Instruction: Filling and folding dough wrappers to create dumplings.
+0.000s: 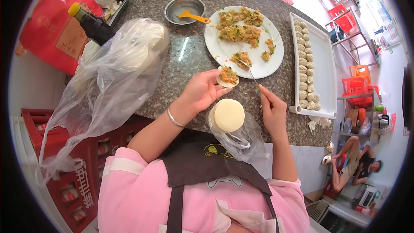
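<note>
In my left hand (pixel 204 91) lies a round dough wrapper (pixel 233 83) topped with a mound of chopped filling (pixel 228 75). My right hand (pixel 272 106) grips the handle of a thin metal utensil (pixel 253 75). Its far end dips into a small lump of filling (pixel 242 59) at the near rim of a white plate (pixel 212 43). A larger heap of filling (pixel 240 32) covers the plate's far half. Close to my body, between my wrists, stands a stack of round dough wrappers (pixel 229 115) with a clear plastic bag (pixel 241 142) around its base.
Pleated dumplings (pixel 302 71) line the left side of a white tray (pixel 320 61) at right. A metal bowl (pixel 185 1) holds an orange-handled tool (pixel 194 16). At left lie a filled plastic bag (pixel 136 48) and a dark bottle (pixel 95 26). A person (pixel 352 165) sits far right.
</note>
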Motion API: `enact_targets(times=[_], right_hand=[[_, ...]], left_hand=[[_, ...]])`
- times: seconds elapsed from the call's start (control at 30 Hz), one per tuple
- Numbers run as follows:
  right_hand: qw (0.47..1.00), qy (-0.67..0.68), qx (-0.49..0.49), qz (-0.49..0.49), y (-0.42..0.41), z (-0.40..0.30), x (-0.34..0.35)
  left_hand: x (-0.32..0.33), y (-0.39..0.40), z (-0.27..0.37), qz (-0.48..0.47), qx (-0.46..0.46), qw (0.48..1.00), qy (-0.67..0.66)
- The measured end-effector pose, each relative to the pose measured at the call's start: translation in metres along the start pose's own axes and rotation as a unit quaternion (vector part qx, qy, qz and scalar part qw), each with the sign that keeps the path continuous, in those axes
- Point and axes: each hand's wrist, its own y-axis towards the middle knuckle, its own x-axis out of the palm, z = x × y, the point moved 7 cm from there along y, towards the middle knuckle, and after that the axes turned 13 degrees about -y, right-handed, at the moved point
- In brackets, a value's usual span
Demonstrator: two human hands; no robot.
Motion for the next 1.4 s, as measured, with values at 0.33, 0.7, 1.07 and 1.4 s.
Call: enact_targets(times=[0.33,0.7,1.07,1.4], right_hand=[[0.998,0.026,-0.054,-0.031,-0.015,-0.016,-0.001],[0.999,0.032,0.011,0.001,-0.002,0.001,0.000],[0.994,0.090,0.041,-0.050,-0.003,0.014,0.011],[0.999,0.028,0.029,-0.025,-0.023,-0.004,0.005]], left_hand=[[0.004,-0.003,0.002,0.029,0.014,0.999,-0.036],[-0.002,-0.002,-0.001,0.000,-0.002,1.000,-0.007],[-0.002,-0.011,0.006,-0.035,0.028,0.998,0.038],[0.000,-0.007,-0.003,-0.055,-0.031,0.996,-0.064]])
